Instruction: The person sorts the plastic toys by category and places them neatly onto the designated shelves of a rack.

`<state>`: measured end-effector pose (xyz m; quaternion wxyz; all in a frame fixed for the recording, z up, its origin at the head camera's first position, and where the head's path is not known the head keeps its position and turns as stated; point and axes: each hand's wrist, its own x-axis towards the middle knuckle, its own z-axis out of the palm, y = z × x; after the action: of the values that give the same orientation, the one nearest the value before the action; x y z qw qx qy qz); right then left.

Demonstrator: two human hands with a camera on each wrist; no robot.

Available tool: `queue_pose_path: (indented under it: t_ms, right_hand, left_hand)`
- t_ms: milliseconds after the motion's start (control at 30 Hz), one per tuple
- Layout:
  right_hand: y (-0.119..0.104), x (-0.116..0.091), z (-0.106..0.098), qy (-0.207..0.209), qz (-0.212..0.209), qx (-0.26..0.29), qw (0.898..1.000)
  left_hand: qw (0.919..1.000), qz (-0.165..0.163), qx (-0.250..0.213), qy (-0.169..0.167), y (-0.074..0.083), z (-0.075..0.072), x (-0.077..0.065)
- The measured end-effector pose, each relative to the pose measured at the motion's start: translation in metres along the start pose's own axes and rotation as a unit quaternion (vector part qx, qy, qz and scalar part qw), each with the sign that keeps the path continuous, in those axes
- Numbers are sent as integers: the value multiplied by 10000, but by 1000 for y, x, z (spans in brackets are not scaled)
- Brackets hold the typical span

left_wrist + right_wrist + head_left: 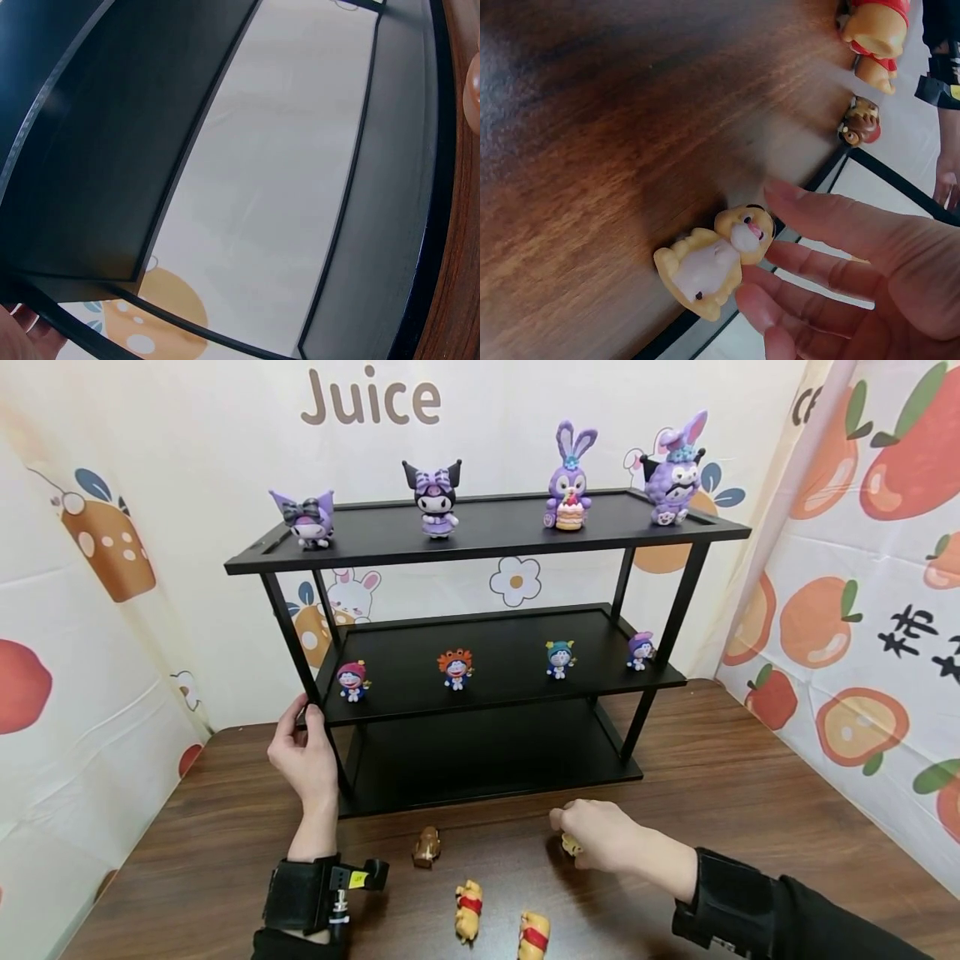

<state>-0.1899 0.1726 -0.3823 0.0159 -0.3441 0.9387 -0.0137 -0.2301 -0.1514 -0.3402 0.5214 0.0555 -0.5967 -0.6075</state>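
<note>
A black three-tier display shelf (pixel 480 552) stands on the table. My left hand (pixel 306 760) grips its left side at the middle tier's front corner; in the left wrist view, a few fingers (pixel 30 337) show at the corner. My right hand (pixel 600 837) is low over the table in front of the shelf, beside a small yellow animal figurine (pixel 709 262) with a pale belly. In the right wrist view, this figurine lies on its back, thumb and fingers spread around its head, not closed on it. A brown figurine (pixel 427 847) and two yellow bear figurines in red shirts (pixel 468 912) lie nearby.
Several purple and black figurines (pixel 437 506) stand along the top tier. On the middle tier is a row of small blue-and-white figurines (pixel 456 670) with coloured hats. Printed fruit cloth (pixel 832 635) hangs behind and beside the wooden table (pixel 187 868).
</note>
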Motion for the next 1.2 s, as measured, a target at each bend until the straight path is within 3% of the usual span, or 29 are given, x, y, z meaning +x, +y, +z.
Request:
queue_pose_path:
  t_ms: [100, 233, 567, 800, 933, 1067, 1200]
  right_hand:
    - [-4, 2, 0, 40, 16, -282, 9996]
    - [-9, 3, 5, 285, -4, -700, 9971]
    - [-18, 8, 18, 810, 2, -1980, 9768]
    - [-21, 8, 19, 857, 114, -2310, 9691]
    - [-18, 6, 15, 794, 303, -1900, 9781]
    - [-11, 3, 6, 755, 528, -852, 9921]
    - [-2, 1, -2, 727, 640, 130, 9952]
  left_hand:
    - [10000, 44, 5, 3, 0, 0, 0]
    - [9999, 78, 42, 66, -15, 0, 3]
    - [9998, 112, 162, 80, -15, 0, 2]
    - [9998, 110, 123, 85, -15, 0, 3]
    - [9998, 103, 138, 90, -15, 0, 2]
    - [9999, 93, 109, 84, -15, 0, 2]
    - [9999, 94, 59, 61, -15, 0, 3]
